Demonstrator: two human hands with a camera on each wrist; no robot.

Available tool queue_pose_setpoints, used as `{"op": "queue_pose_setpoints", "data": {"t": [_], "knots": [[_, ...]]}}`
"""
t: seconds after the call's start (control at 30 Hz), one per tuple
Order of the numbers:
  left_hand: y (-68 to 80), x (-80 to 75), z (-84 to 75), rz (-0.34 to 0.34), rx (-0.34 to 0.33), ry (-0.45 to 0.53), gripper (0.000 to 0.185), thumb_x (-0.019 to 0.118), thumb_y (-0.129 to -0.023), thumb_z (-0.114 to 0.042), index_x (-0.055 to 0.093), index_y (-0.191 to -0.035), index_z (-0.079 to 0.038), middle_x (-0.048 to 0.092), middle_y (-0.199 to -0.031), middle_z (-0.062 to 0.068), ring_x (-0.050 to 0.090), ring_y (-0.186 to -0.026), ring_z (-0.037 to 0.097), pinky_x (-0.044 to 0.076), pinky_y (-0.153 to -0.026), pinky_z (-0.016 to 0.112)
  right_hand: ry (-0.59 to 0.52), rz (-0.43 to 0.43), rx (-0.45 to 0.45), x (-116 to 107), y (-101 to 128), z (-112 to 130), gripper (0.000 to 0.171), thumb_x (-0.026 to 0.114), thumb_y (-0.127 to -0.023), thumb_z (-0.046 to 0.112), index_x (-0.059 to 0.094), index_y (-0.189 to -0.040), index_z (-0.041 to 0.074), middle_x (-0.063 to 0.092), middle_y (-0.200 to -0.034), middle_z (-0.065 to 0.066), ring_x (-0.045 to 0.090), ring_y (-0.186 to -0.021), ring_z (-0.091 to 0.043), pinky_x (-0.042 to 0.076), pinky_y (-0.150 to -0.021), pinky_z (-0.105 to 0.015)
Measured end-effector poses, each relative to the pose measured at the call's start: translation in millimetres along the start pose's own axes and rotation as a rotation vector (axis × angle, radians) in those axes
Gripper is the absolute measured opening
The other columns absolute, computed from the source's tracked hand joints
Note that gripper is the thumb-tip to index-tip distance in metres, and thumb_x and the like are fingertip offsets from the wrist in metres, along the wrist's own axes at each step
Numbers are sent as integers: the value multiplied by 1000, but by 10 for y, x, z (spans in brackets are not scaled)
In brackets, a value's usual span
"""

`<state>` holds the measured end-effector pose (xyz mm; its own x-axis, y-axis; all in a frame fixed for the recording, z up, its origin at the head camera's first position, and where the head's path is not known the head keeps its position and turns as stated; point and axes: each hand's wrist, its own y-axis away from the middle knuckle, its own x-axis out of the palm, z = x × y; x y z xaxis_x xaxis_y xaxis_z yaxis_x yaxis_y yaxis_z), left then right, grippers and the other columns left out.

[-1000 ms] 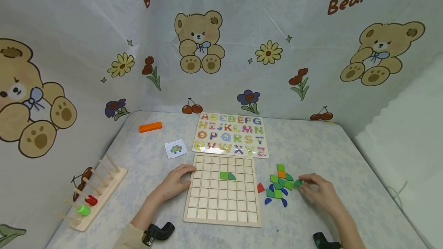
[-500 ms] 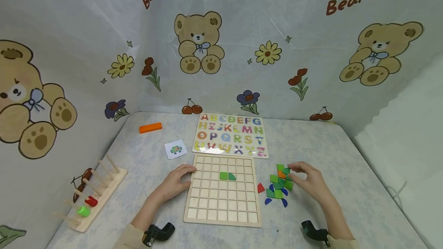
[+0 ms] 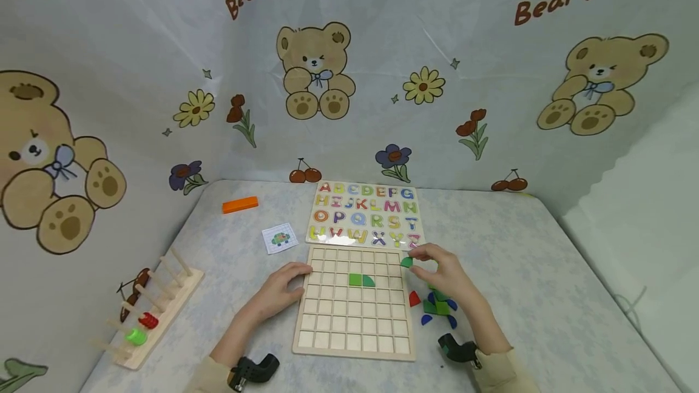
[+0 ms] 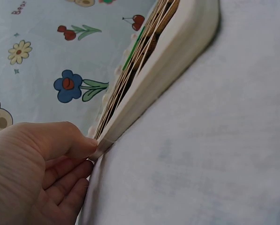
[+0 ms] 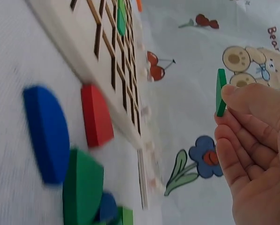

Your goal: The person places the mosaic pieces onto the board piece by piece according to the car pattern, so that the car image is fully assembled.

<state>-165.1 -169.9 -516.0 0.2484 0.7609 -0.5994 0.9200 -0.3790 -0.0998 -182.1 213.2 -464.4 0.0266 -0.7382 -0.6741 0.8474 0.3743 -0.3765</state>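
Observation:
A wooden grid board (image 3: 355, 323) lies flat, with a green square (image 3: 355, 279) and a green quarter-circle (image 3: 368, 281) in neighbouring cells. My left hand (image 3: 275, 291) rests at its left edge, thumb and fingertips touching the frame. Over the board's upper right corner my right hand (image 3: 445, 270) pinches another green quarter-circle tile (image 5: 220, 93) between thumb and fingers. Below that hand lie a red tile (image 3: 414, 299), blue half-rounds (image 3: 426, 320) and several green tiles (image 3: 442, 308), some hidden by the hand and forearm.
An alphabet board (image 3: 364, 214) lies just behind the grid. Left of it are a picture card (image 3: 280, 238) and an orange bar (image 3: 240, 205). A wooden peg rack (image 3: 158, 314) with red and green rings stands on the left. A bear-printed cloth (image 3: 371, 77) rises behind the table.
My right hand has carried the green quarter-circle tile leftward, from beside the loose pieces to the board's upper right corner. My left hand has stayed at the board's edge.

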Motion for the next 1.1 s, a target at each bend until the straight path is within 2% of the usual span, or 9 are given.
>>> {"op": "queue_pose_setpoints", "data": {"t": [0.33, 0.53, 0.77, 1.1], "knots": [[-1, -4, -7, -1, 2, 6, 42, 63, -86, -1, 57, -128, -7, 52, -129, 2, 44, -125, 24, 37, -102, 45, -50, 60, -69, 281, -206, 132, 26, 73, -82, 7, 65, -107, 4, 64, -102, -2, 60, -92, -32, 51, -78, -49], [-4, 3, 0, -1, -1, 11, 42, 63, -86, -1, 57, -128, -6, 52, -129, 2, 44, -125, 24, 37, -102, 45, -60, 84, -29, 389, -281, 195, 27, 72, -83, 12, 65, -108, 3, 64, -102, 0, 59, -93, -29, 51, -79, -46], [2, 7, 15, -2, 3, 16, 42, 63, -87, -1, 57, -128, -7, 52, -129, 2, 44, -125, 24, 37, -102, 45, -87, 81, -92, 516, -360, 306, 25, 72, -83, 7, 65, -107, 4, 64, -101, -3, 60, -92, -27, 52, -78, -40], [-6, 10, 11, -5, -4, 3, 42, 63, -87, -1, 57, -128, -7, 52, -129, 2, 44, -125, 24, 36, -103, 45, -113, 110, -116, 727, -432, 459, 25, 71, -84, 8, 64, -107, 2, 63, -103, -4, 59, -93, -22, 51, -81, -33]]}}
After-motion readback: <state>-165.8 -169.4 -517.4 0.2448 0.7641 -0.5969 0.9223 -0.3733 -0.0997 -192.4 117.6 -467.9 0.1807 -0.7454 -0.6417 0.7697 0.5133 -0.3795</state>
